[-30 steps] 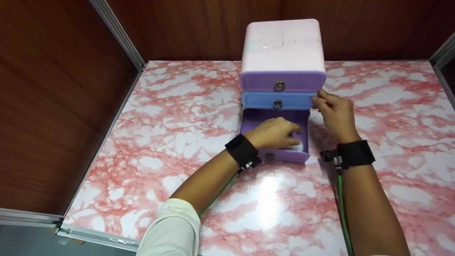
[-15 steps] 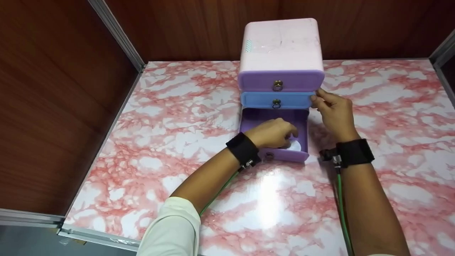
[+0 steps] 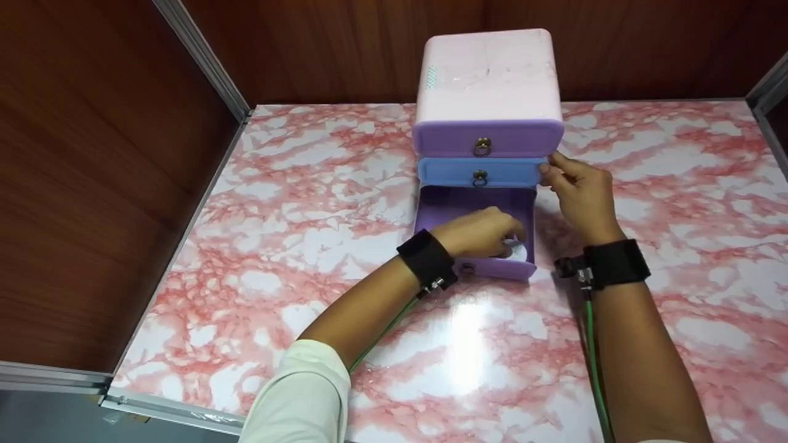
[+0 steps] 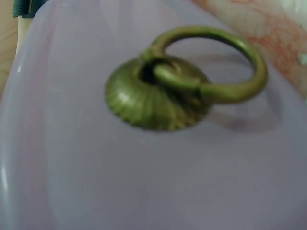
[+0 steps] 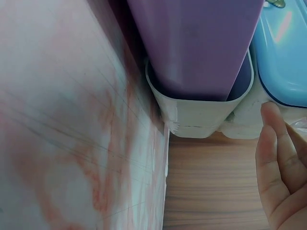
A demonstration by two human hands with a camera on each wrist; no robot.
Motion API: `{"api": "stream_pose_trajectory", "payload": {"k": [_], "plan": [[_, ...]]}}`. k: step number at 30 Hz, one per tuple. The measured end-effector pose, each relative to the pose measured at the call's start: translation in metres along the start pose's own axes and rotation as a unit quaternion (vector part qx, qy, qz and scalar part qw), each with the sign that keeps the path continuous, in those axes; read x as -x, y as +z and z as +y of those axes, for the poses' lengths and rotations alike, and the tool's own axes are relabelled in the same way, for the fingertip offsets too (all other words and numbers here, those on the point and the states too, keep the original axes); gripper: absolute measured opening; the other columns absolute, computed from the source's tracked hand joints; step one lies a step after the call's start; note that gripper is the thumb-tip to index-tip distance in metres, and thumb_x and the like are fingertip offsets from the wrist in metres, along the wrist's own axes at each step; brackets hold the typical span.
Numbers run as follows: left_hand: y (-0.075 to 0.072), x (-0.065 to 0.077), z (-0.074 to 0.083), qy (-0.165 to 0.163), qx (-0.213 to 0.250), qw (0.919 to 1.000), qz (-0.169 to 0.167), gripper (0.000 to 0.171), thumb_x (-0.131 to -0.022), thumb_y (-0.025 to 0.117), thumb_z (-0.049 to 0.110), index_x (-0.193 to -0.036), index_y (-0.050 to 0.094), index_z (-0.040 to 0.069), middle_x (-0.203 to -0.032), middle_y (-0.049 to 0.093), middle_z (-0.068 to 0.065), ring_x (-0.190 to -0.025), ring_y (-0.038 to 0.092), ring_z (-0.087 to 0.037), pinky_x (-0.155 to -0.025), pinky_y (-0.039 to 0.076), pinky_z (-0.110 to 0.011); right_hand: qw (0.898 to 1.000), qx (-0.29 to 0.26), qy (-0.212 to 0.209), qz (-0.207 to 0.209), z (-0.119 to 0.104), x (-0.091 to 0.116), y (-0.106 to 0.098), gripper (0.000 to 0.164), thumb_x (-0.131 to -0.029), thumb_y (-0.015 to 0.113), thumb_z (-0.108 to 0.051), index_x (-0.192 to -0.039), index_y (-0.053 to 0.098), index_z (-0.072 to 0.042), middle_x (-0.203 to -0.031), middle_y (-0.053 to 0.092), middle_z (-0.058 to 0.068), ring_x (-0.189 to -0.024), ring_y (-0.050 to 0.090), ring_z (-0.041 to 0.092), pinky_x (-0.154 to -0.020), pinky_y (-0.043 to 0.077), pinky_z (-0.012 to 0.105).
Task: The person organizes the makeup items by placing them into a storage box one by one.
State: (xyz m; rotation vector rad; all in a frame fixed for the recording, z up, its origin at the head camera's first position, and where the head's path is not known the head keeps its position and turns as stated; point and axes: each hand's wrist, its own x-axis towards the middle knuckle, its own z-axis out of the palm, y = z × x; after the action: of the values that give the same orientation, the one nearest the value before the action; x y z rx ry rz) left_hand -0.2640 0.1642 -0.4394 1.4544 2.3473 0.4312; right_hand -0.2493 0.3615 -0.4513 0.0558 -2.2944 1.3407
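My left hand (image 3: 483,232) is down inside the pulled-out purple bottom drawer (image 3: 494,269), fingers bent and pinching a white round object (image 3: 516,250) near its front right corner. The palm hides part of this object, and its kind is unclear. In the left wrist view a brass ring pull (image 4: 225,91) on the drawer front fills the frame. At the right side of the pink drawer unit (image 3: 489,80), my right hand (image 3: 582,197) grips the edge by the blue middle drawer (image 3: 449,172). Its fingertips touch the pale casing in the right wrist view.
The purple top drawer (image 3: 449,140) is closed. A pink-and-white marbled table (image 3: 295,246) lies under everything. Dark wood panels (image 3: 345,49) stand behind and at the left. Green cables (image 3: 592,351) run from both wrist straps.
The left hand's spread thumb and fingers have drawn together at the white object, and the hand has shifted slightly right. The right hand keeps its place on the drawer unit.
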Motion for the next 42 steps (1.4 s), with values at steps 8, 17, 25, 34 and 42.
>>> {"api": "stream_pose_trajectory", "payload": {"k": [8, 17, 25, 34, 42], "plan": [[0.002, 0.001, 0.0, 0.004, -0.011, 0.9999, -0.001, 0.021, -0.088, 0.071, 0.011, -0.109, 0.073, 0.012, -0.099, 0.069, 0.005, -0.089, 0.062, -0.008, -0.078, 0.046, -0.019, 1.0, -0.007, 0.002, 0.004, -0.002, 0.0, 0.0, 0.033, -0.094, 0.067, -0.031, -0.125, 0.063, -0.022, -0.111, 0.07, 0.008, -0.076, 0.065, 0.004, -0.073, 0.05, 0.017], [-0.008, 0.009, -0.008, -0.01, -0.013, 0.9999, 0.001, 0.028, -0.091, 0.068, 0.015, -0.119, 0.069, 0.012, -0.114, 0.068, 0.002, -0.103, 0.062, -0.011, -0.088, 0.045, -0.02, 1.0, -0.006, 0.002, 0.0, -0.002, -0.001, -0.001, 0.035, -0.093, 0.067, -0.033, -0.126, 0.063, -0.022, -0.111, 0.07, 0.007, -0.077, 0.066, 0.01, -0.072, 0.049, 0.017], [-0.031, 0.04, -0.022, -0.046, -0.028, 0.9982, 0.027, 0.035, -0.088, 0.07, 0.011, -0.123, 0.067, 0.014, -0.122, 0.065, 0.001, -0.108, 0.061, -0.016, -0.091, 0.047, -0.026, 1.0, -0.015, 0.0, 0.012, 0.0, -0.003, 0.001, 0.034, -0.093, 0.068, -0.021, -0.125, 0.062, -0.009, -0.111, 0.068, 0.016, -0.074, 0.066, 0.008, -0.071, 0.05, 0.015], [-0.03, 0.064, -0.039, -0.078, -0.03, 0.9964, 0.017, 0.038, -0.082, 0.079, 0.02, -0.118, 0.07, 0.012, -0.108, 0.07, -0.004, -0.096, 0.063, -0.015, -0.082, 0.049, -0.03, 1.0, -0.018, 0.012, 0.008, 0.0, -0.003, 0.0, 0.035, -0.093, 0.069, -0.026, -0.125, 0.062, -0.014, -0.115, 0.067, 0.012, -0.074, 0.066, 0.005, -0.072, 0.051, 0.016], [-0.022, 0.069, -0.048, -0.105, -0.036, 0.9938, -0.012, 0.037, -0.08, 0.082, 0.018, -0.115, 0.071, 0.013, -0.094, 0.07, -0.001, -0.083, 0.062, -0.013, -0.072, 0.049, -0.027, 1.0, -0.021, 0.011, 0.008, -0.001, -0.002, 0.002, 0.034, -0.093, 0.068, -0.025, -0.125, 0.062, -0.013, -0.115, 0.067, 0.014, -0.075, 0.065, 0.002, -0.073, 0.051, 0.016]]}}
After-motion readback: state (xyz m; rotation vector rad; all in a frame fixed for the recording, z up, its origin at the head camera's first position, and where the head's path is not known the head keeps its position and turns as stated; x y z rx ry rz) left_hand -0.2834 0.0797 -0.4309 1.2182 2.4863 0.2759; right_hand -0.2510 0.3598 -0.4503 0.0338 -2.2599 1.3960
